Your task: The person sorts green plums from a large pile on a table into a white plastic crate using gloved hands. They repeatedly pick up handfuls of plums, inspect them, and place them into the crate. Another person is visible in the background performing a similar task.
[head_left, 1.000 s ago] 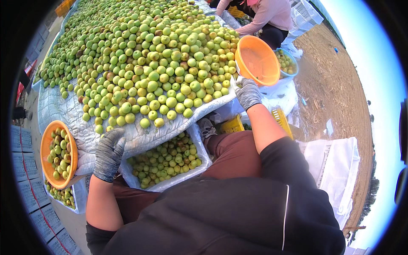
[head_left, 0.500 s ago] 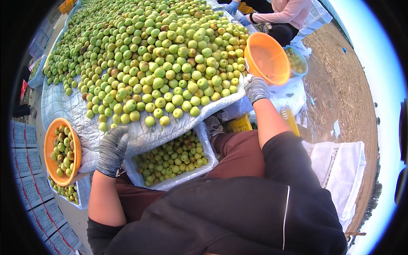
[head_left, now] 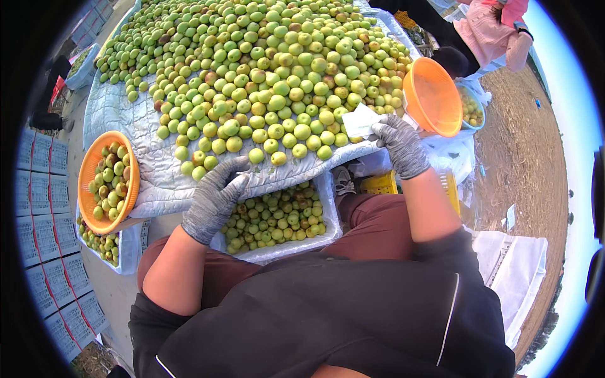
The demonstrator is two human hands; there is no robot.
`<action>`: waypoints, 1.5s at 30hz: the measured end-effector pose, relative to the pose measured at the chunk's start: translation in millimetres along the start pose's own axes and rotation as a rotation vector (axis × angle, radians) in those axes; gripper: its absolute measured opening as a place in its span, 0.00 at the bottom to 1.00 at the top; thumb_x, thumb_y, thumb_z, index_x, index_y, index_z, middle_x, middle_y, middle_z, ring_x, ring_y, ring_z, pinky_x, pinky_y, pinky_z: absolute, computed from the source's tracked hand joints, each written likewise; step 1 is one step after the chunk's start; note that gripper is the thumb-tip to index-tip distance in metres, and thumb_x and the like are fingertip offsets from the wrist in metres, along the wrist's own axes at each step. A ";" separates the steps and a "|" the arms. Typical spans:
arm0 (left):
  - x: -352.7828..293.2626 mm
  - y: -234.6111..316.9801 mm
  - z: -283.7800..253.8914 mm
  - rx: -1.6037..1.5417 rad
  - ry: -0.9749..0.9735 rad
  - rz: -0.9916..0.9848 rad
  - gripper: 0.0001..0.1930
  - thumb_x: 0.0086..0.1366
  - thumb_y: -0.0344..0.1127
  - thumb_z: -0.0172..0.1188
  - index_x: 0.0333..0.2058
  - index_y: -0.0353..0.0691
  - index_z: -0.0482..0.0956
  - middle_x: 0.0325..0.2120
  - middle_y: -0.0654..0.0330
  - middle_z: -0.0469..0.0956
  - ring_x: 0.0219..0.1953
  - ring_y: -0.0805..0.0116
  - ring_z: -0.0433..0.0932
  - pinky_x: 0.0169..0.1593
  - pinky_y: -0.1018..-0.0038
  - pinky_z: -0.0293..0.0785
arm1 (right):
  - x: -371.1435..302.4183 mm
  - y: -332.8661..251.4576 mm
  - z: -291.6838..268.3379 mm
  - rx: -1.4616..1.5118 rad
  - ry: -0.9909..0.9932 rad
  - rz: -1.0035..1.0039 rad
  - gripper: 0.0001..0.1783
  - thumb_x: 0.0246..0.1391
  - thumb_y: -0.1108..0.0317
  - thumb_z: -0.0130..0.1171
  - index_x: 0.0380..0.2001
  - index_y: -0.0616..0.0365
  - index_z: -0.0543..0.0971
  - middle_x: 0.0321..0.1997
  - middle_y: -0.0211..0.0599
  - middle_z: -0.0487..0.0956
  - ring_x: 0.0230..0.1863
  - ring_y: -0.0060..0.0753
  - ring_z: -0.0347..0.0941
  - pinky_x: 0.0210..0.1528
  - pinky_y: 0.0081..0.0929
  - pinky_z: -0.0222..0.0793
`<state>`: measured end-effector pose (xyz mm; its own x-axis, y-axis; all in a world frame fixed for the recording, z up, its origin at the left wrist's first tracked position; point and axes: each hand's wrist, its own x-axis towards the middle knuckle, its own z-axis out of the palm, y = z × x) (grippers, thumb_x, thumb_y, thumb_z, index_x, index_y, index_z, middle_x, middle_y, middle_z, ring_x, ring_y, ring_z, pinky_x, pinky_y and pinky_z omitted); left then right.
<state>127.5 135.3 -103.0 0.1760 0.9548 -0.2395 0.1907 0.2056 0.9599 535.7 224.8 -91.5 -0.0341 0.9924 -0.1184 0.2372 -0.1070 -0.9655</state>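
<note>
A heap of round green fruits (head_left: 271, 94), jujube-like and some with brown patches, lies on a quilted white cover (head_left: 120, 120). My right hand (head_left: 401, 143), in a grey knit glove, pinches a small white sheet (head_left: 361, 121) over the heap's near right edge. Beside that hand stands an orange basket (head_left: 435, 97), tilted and with no fruit visible inside. My left hand (head_left: 215, 200), gloved the same way, is open at the cover's front edge with nothing in it. Below it, between my legs, sits a plastic-lined crate (head_left: 334, 217) of browner fruits.
Another orange basket (head_left: 88, 189) with fruits stands at the left, above a white crate (head_left: 129, 249). Stacked white boxes (head_left: 47, 220) line the far left. A person in pink (head_left: 485, 31) is at the back right, near a light blue tub (head_left: 482, 116). A yellow crate (head_left: 380, 184) stands below.
My view has shifted, so the scene sits further right. The white sheet now shows clearly in my right hand, away from the orange basket. My left hand has moved right along the cover's edge.
</note>
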 end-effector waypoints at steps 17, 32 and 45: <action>-35.2 -44.4 45.6 -0.367 -0.149 -0.525 0.18 0.74 0.42 0.59 0.54 0.36 0.74 0.43 0.58 0.81 0.40 0.67 0.84 0.36 0.72 0.87 | -77.1 15.1 161.6 -0.255 -0.737 0.403 0.11 0.59 0.67 0.69 0.41 0.61 0.81 0.31 0.32 0.84 0.32 0.21 0.82 0.33 0.21 0.77; -30.5 -24.5 -54.3 0.594 -0.100 -0.199 0.21 0.71 0.43 0.61 0.57 0.38 0.79 0.36 0.58 0.82 0.33 0.74 0.79 0.42 0.72 0.80 | -30.7 22.0 122.6 -0.877 -0.672 0.023 0.19 0.60 0.56 0.64 0.48 0.57 0.85 0.41 0.49 0.86 0.45 0.48 0.84 0.52 0.39 0.77; 45.2 -72.3 -109.4 0.888 0.765 -0.010 0.37 0.65 0.47 0.63 0.68 0.36 0.64 0.68 0.37 0.61 0.71 0.41 0.60 0.73 0.55 0.56 | 146.2 -53.2 327.8 -0.859 -0.295 -0.769 0.35 0.63 0.56 0.59 0.70 0.55 0.64 0.70 0.51 0.68 0.70 0.50 0.65 0.71 0.40 0.62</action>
<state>16.1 187.0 -167.2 -0.3982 0.8966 0.1938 0.8495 0.2807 0.4467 199.8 355.6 -133.3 -0.6474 0.7139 0.2670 0.6259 0.6978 -0.3483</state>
